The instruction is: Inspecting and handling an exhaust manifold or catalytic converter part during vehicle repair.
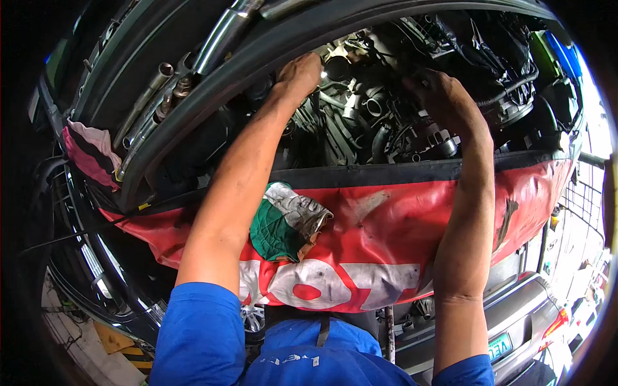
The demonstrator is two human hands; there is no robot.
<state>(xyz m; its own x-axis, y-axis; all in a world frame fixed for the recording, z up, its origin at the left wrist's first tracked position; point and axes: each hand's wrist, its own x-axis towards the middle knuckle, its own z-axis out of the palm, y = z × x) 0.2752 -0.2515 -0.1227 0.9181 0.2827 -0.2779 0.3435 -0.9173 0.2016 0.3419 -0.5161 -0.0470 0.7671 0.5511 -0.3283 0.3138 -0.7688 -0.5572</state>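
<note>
Both my arms reach over the car's fender into the open engine bay point(341, 128). My left hand point(301, 74) is closed near the far left side of the engine, beside a dark round opening point(337, 68) and a bright spot of light. What its fingers hold, if anything, is hidden. On the right, my right hand point(443, 98) is bent inward over the engine with its fingers curled in shadow. I cannot make out what is in them. Between the hands lie hoses, wiring and an open pipe end point(373, 107).
A red fender cover point(380, 212) with white lettering hangs before me, a green and white rag point(286, 225) on it. Socket tools point(151, 93) lie in the cowl at left, near a pink cloth point(93, 151). A silver car point(515, 315) stands at lower right.
</note>
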